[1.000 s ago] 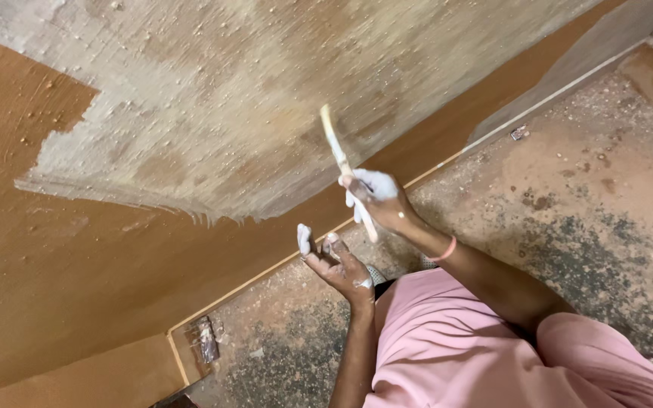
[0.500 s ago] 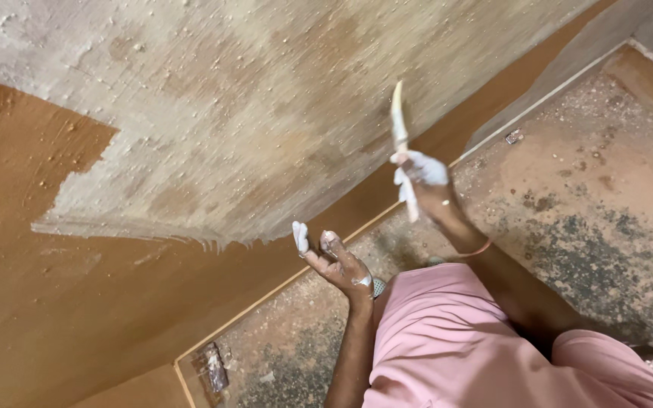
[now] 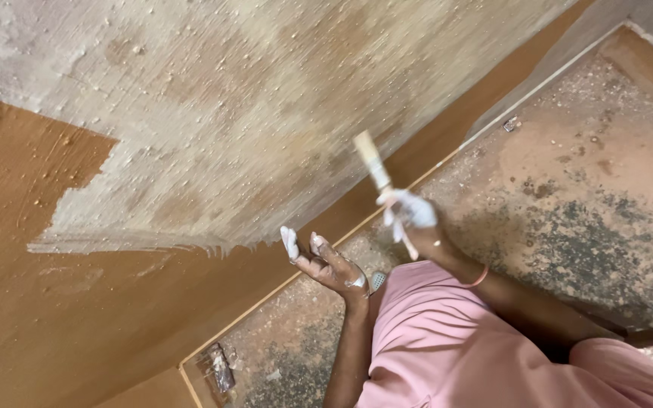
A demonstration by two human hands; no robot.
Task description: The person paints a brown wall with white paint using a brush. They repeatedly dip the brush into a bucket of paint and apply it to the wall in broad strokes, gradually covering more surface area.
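Head view, looking down. Paintbrush, pale bristles uppermost, meets the pale coated patch on the brown wall, near its lower edge. Right hand, paint-smeared, is closed around the brush handle. Left hand is spread, palm up, holding nothing, its fingertips white. Likely faults: wet paint may loosen the grip; a loaded brush may drip onto the pink garment or speckled floor.
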